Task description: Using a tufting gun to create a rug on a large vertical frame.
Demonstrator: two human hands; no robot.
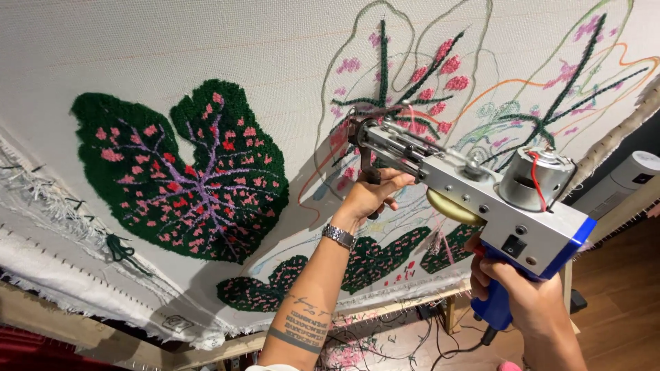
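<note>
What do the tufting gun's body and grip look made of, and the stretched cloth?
Tufting gun: the body looks like brushed aluminium, matte silver with visible screws. Its grip, in the right hand, seems glossy blue plastic. The stretched cloth looks like coarse off-white woven fabric with a visible grid weave. The left hand holds the front handle.

white tufting cloth (206,48), green tufted leaf (185,172)

Matt metal tufting gun (474,199), woven cloth (206,48)
</note>
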